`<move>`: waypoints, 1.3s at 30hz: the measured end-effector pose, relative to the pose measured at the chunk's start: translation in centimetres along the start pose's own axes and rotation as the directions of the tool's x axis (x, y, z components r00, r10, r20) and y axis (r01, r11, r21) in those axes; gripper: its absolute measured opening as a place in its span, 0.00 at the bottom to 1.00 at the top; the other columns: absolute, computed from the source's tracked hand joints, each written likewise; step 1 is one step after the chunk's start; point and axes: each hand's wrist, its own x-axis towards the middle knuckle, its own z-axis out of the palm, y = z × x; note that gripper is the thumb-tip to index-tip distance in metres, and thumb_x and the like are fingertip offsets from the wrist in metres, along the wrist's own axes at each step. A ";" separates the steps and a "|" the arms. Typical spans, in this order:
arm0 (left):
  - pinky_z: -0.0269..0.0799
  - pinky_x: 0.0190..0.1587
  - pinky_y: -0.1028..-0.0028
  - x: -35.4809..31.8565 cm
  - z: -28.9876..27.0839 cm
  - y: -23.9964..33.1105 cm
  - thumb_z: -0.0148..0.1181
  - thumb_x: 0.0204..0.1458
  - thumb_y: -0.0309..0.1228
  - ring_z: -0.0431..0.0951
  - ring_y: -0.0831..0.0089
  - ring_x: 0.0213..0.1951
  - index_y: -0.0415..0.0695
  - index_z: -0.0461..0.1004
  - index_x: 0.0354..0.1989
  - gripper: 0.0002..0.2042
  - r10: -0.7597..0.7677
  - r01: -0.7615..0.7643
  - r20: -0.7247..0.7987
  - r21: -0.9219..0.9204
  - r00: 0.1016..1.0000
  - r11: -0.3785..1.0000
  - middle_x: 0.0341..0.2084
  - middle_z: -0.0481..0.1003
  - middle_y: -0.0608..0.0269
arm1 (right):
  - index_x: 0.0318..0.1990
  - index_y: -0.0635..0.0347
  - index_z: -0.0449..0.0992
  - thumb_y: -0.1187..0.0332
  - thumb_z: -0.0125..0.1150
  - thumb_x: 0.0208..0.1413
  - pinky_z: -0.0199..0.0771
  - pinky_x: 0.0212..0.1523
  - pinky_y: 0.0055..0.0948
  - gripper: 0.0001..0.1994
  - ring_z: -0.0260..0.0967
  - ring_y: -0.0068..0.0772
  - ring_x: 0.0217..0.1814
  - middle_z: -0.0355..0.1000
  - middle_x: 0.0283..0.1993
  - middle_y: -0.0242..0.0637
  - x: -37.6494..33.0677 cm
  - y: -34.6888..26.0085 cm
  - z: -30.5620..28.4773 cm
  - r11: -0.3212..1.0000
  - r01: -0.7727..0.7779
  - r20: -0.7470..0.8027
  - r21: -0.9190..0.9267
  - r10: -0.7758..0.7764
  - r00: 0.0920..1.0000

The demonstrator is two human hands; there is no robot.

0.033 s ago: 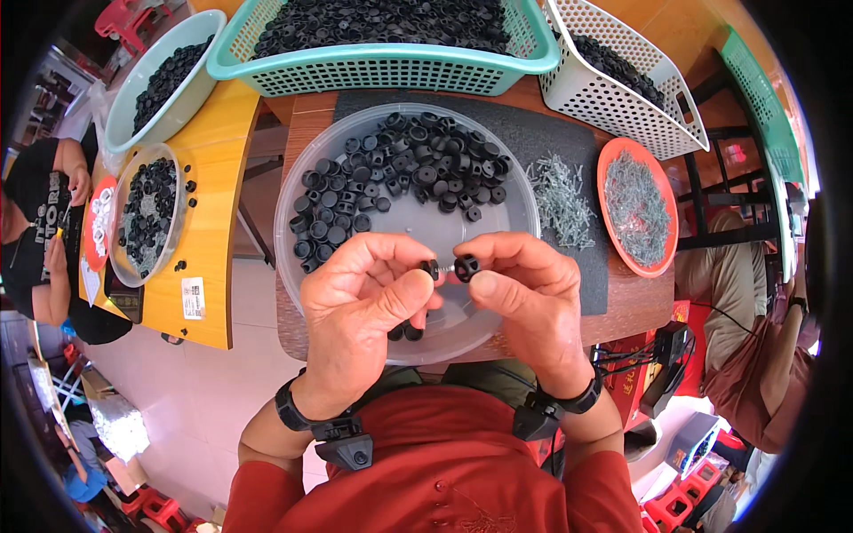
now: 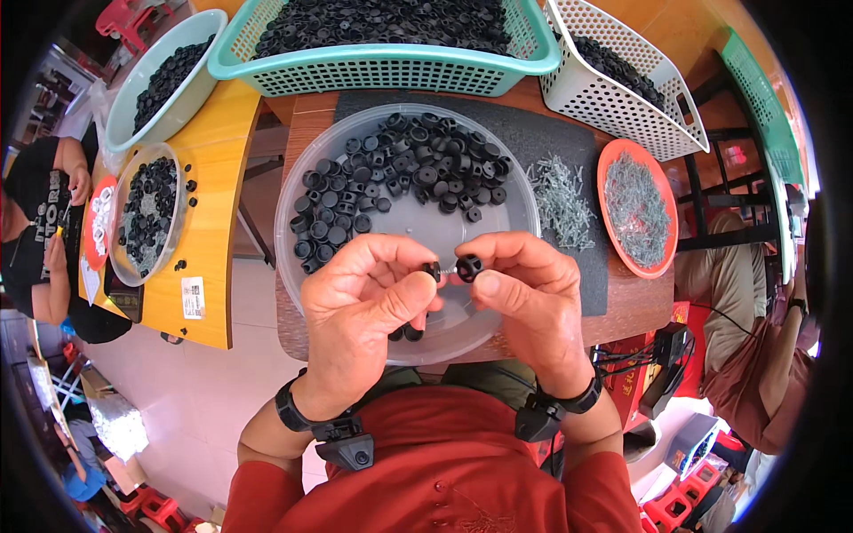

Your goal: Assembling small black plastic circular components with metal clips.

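Observation:
Over a clear round plastic tub (image 2: 286,182), my two hands work close together. Between thumb and fingertips, my left hand (image 2: 360,298) pinches a small black plastic piece (image 2: 431,269). A round black cap with openings in its face (image 2: 468,267) is gripped by my right hand (image 2: 531,298). A thin metal spring (image 2: 448,272) spans the narrow gap between both pieces. Many loose black caps (image 2: 418,160) fill the far part of the tub, and a few lie below my left fingers, partly hidden.
Loose metal springs (image 2: 562,202) lie on a dark mat (image 2: 586,298), beside an orange plate (image 2: 673,233) of them. Behind stand a green basket (image 2: 382,67) and a white basket (image 2: 640,114) of black parts. At left, a co-worker (image 2: 40,231) sits by a yellow table (image 2: 209,266).
The black pieces have shifted very slightly to the right between my fingers. Both grips look the same.

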 end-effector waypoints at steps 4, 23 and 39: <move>0.68 0.29 0.83 -0.3 0.0 -0.1 0.60 0.51 0.23 0.73 0.81 0.28 0.36 0.71 0.39 0.09 0.007 -0.010 0.040 0.058 0.999 0.998 0.29 0.74 0.63 | 0.44 0.65 0.75 0.78 0.61 0.49 0.67 0.34 0.17 0.13 0.67 0.17 0.35 0.72 0.35 0.30 0.2 0.3 -0.6 0.995 -0.072 0.041 0.075 0.069 0.997; 0.71 0.32 0.82 -0.3 0.6 -0.9 0.63 0.48 0.23 0.75 0.80 0.31 0.36 0.72 0.36 0.08 0.213 -0.208 0.010 0.250 0.977 0.946 0.30 0.73 0.63 | 0.44 0.67 0.74 0.79 0.61 0.48 0.66 0.33 0.16 0.13 0.68 0.18 0.35 0.74 0.37 0.34 0.6 0.5 -0.6 0.984 -0.103 0.077 0.148 0.092 0.993; 0.73 0.32 0.81 -0.3 0.6 -1.1 0.64 0.47 0.22 0.76 0.80 0.31 0.36 0.72 0.36 0.10 0.226 -0.221 0.020 0.319 0.974 0.922 0.29 0.73 0.63 | 0.43 0.64 0.77 0.81 0.61 0.48 0.65 0.35 0.15 0.13 0.66 0.16 0.36 0.73 0.36 0.31 0.1 0.6 0.3 1.000 -0.021 0.003 -0.003 0.021 1.000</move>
